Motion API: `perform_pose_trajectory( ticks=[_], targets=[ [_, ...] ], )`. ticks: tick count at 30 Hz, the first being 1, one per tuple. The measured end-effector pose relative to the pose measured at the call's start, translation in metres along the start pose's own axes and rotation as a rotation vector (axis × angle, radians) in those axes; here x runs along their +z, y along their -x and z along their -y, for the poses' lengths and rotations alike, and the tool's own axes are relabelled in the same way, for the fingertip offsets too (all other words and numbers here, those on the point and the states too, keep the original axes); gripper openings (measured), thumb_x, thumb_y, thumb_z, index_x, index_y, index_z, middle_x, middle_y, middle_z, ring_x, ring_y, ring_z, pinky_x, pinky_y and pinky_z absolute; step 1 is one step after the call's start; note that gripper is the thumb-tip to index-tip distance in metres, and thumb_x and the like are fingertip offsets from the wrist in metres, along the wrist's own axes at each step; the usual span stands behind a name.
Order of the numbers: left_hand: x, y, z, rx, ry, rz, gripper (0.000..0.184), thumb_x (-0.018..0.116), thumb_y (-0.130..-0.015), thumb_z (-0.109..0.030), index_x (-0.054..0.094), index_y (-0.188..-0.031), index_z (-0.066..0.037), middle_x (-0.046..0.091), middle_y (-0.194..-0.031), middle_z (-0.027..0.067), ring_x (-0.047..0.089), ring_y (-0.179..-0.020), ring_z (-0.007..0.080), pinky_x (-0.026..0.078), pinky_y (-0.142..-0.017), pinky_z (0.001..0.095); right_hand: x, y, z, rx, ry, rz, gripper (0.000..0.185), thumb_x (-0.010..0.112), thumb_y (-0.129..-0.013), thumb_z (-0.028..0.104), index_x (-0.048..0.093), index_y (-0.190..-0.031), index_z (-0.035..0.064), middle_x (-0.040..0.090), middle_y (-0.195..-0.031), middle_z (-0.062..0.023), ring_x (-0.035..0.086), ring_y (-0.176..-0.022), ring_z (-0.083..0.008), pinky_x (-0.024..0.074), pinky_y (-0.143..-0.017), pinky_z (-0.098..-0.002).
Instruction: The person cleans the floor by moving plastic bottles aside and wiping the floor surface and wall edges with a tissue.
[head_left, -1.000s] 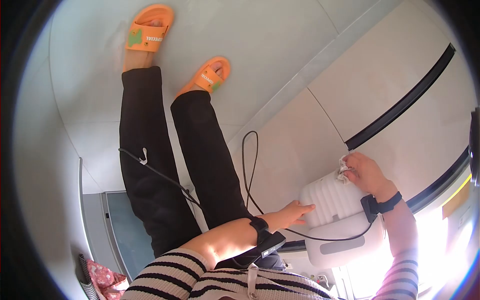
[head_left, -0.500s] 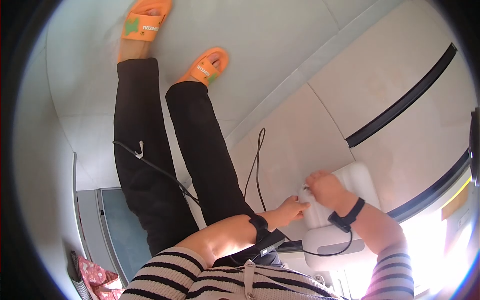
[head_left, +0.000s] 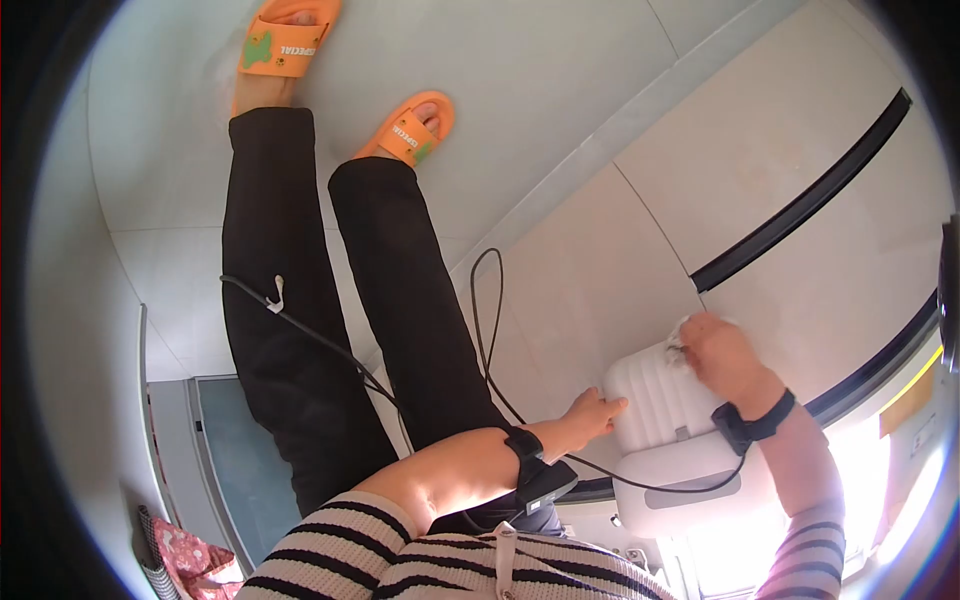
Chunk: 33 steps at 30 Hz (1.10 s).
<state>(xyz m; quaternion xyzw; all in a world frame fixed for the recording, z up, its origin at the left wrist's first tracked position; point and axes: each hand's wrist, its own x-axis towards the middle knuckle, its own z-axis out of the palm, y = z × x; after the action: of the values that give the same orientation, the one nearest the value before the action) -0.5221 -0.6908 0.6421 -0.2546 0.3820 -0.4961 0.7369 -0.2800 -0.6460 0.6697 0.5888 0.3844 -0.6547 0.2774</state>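
A white ribbed case (head_left: 650, 405) lies at the lower right, against a second white part with a grey panel (head_left: 700, 485). At the left edge of the case is my left hand (head_left: 588, 418), its fingers curled and the tips at the rim. My right hand (head_left: 722, 352) is closed around a crumpled white cloth (head_left: 676, 350), pressed to the far right corner of the case. Most of the cloth is hidden under the fingers. Each wrist wears a black strap with a small device, and a dark cable runs across the case to the right one.
A long dark cable (head_left: 474, 320) loops beside my legs, and another cable with a white tie (head_left: 276, 305) crosses the trousers. A black strip (head_left: 805, 195) runs along the pale panels. Orange slippers (head_left: 288, 45) are on my feet. Pink patterned fabric (head_left: 195, 560) lies lower left.
My right hand has moved right and away from me across the case with the cloth, apart from the left hand. The cable loop has shifted left. My left hand stays at the case's edge.
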Motion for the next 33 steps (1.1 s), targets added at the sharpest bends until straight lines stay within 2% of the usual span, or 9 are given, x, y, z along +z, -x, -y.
perform_pose_trajectory(
  ticks=[10,13,15,19,23,26,28,31,33],
  targets=[
    [-0.001,-0.008,0.013,0.022,0.046,-0.018,0.054,0.062,-0.084,-0.026,0.034,-0.116,0.008,0.052,-0.113,0.0152,0.053,-0.104,0.0206,0.046,-0.089,0.0347,0.101,-0.047,0.046,-0.006,-0.103,0.320,0.018,0.059,-0.070,0.013,0.056,-0.086,0.0057,0.058,-0.083,-0.0120,0.058,-0.086,-0.0316,0.0482,-0.072,-0.0393],
    [-0.005,-0.012,0.018,0.108,0.046,0.125,0.056,0.061,-0.084,-0.028,0.033,-0.115,0.009,0.051,-0.115,0.0165,0.053,-0.105,0.0211,0.048,-0.086,0.0349,0.122,-0.054,0.052,-0.051,-0.241,0.351,0.019,0.060,-0.070,0.014,0.056,-0.085,0.0054,0.059,-0.082,-0.0145,0.058,-0.083,-0.0345,0.0482,-0.071,-0.0415],
    [0.000,-0.002,0.007,0.022,-0.055,0.007,0.058,0.060,-0.085,-0.031,0.036,-0.116,0.011,0.049,-0.119,0.0189,0.051,-0.108,0.0253,0.048,-0.086,0.0367,0.120,-0.063,0.058,0.086,-0.265,0.361,0.016,0.058,-0.071,0.013,0.056,-0.084,0.0046,0.060,-0.084,-0.0170,0.058,-0.079,-0.0367,0.0474,-0.068,-0.0435],
    [-0.001,0.000,0.003,-0.137,-0.148,-0.063,0.061,0.055,-0.087,-0.037,0.039,-0.120,0.011,0.046,-0.123,0.0210,0.049,-0.112,0.0302,0.047,-0.088,0.0393,0.055,-0.061,0.011,0.098,-0.299,0.121,0.011,0.056,-0.072,0.010,0.054,-0.081,0.0034,0.059,-0.083,-0.0180,0.057,-0.077,-0.0380,0.0457,-0.067,-0.0446],
    [-0.004,0.003,0.004,-0.136,-0.185,0.129,0.067,0.048,-0.088,-0.045,0.039,-0.123,0.011,0.044,-0.126,0.0212,0.048,-0.114,0.0325,0.047,-0.089,0.0405,-0.014,-0.026,-0.025,0.160,-0.182,0.032,0.008,0.055,-0.073,0.006,0.052,-0.080,0.0029,0.056,-0.080,-0.0184,0.056,-0.075,-0.0391,0.0452,-0.066,-0.0445],
    [-0.003,-0.001,0.006,-0.138,-0.201,0.117,0.067,0.048,-0.088,-0.047,0.041,-0.122,0.011,0.044,-0.126,0.0206,0.048,-0.114,0.0320,0.047,-0.088,0.0407,-0.013,0.000,-0.014,0.292,-0.157,0.056,0.010,0.054,-0.072,0.005,0.052,-0.082,0.0035,0.056,-0.084,-0.0177,0.055,-0.078,-0.0377,0.0453,-0.068,-0.0440],
    [-0.002,-0.005,0.010,-0.146,-0.209,0.079,0.067,0.049,-0.087,-0.047,0.042,-0.120,0.011,0.045,-0.125,0.0202,0.048,-0.113,0.0318,0.048,-0.087,0.0407,0.001,0.004,-0.006,0.270,-0.078,-0.101,0.013,0.054,-0.071,0.003,0.053,-0.084,0.0042,0.055,-0.087,-0.0161,0.055,-0.083,-0.0337,0.0459,-0.070,-0.0427],
    [-0.003,-0.007,0.008,-0.158,-0.239,0.059,0.065,0.049,-0.087,-0.047,0.044,-0.117,0.010,0.046,-0.123,0.0197,0.049,-0.112,0.0313,0.048,-0.086,0.0408,0.023,-0.005,0.006,0.071,0.033,-0.047,0.014,0.053,-0.071,0.002,0.053,-0.085,0.0045,0.056,-0.086,-0.0137,0.054,-0.088,-0.0301,0.0452,-0.076,-0.0418],
    [-0.003,-0.011,0.012,-0.202,-0.249,0.000,0.064,0.050,-0.087,-0.046,0.044,-0.116,0.010,0.048,-0.120,0.0180,0.050,-0.111,0.0289,0.049,-0.085,0.0394,0.041,-0.015,0.016,0.133,0.006,0.011,0.014,0.053,-0.072,0.004,0.054,-0.085,0.0044,0.056,-0.087,-0.0132,0.054,-0.089,-0.0293,0.0447,-0.078,-0.0411]
  ],
)
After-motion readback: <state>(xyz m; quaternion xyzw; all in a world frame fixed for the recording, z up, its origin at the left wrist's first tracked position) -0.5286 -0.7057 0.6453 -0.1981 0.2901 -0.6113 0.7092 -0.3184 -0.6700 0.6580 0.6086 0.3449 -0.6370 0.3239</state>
